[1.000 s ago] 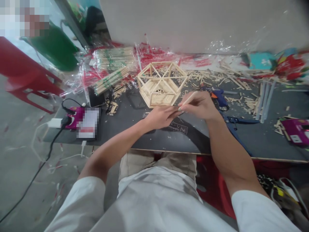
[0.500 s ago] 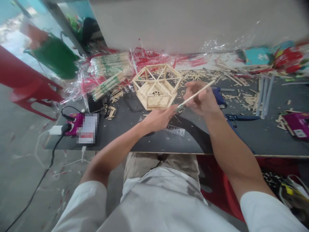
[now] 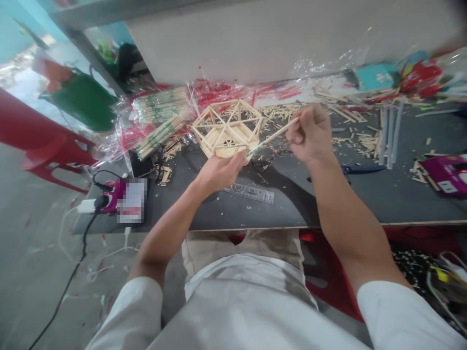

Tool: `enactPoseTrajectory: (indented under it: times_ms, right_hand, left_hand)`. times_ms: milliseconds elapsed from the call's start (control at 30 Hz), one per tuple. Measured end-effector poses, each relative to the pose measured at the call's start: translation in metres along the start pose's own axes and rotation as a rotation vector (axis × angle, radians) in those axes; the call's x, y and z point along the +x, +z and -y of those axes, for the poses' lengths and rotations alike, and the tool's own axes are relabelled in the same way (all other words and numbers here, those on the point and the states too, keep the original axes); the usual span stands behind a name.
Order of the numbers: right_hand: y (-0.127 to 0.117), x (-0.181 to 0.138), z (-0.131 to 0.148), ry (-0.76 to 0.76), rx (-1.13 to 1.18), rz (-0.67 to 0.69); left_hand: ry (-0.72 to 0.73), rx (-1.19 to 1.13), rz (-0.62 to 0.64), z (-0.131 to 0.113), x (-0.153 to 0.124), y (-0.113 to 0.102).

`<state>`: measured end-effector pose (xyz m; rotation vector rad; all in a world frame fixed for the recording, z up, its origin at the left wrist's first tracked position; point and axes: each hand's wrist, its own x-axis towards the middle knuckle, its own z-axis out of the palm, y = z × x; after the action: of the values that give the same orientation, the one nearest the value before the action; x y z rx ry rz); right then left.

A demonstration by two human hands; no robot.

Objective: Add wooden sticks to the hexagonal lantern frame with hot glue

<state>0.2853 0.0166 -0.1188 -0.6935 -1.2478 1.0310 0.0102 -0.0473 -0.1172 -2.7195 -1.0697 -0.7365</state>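
Observation:
My right hand (image 3: 311, 133) is closed round the far end of a thin wooden stick (image 3: 274, 137) that slants down to the left. My left hand (image 3: 219, 171) pinches the stick's near end, where it has a green tip. Just behind both hands a hexagonal frame built of wooden sticks (image 3: 226, 129) stands on the dark table (image 3: 365, 194). A clear plastic ruler (image 3: 251, 193) lies on the table under my hands.
Packs of sticks in plastic wrap (image 3: 160, 114) lie at the back left among red and clear wrappers. Offcuts litter the back of the table. Glue sticks (image 3: 389, 131) and a purple box (image 3: 447, 172) are at the right; a plugged-in purple device (image 3: 109, 199) at the left.
Both hands have lifted off the table and moved back toward the frame. My right hand has drawn away from the left, so more of the stick shows between them.

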Motion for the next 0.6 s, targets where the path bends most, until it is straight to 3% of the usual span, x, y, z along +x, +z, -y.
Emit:
enactPoseTrajectory:
  times_ms: [100, 167, 300, 400, 500, 600]
  right_hand:
    - [-0.022, 0.01, -0.009, -0.004, 0.059, -0.127]
    - [-0.037, 0.017, -0.016, -0.011, 0.042, -0.126]
    - [-0.052, 0.025, -0.03, 0.014, -0.035, -0.027]
    - [-0.05, 0.028, -0.036, 0.09, 0.014, -0.033]
    - [-0.049, 0.029, -0.036, 0.1, 0.103, -0.007]
    - [-0.052, 0.029, -0.034, 0.078, 0.146, 0.069]
  left_hand:
    - [-0.006, 0.144, 0.166, -0.005, -0.001, -0.033]
    - [-0.038, 0.193, 0.22, -0.005, -0.002, -0.065]
    - [-0.157, 0.185, 0.171, 0.014, -0.003, -0.138]
    - [-0.272, 0.164, 0.175, 0.046, -0.004, -0.185]
    - [-0.525, 0.281, 0.226, 0.089, -0.009, -0.207]
    - [-0.854, 0.278, -0.024, 0.143, -0.021, -0.202]
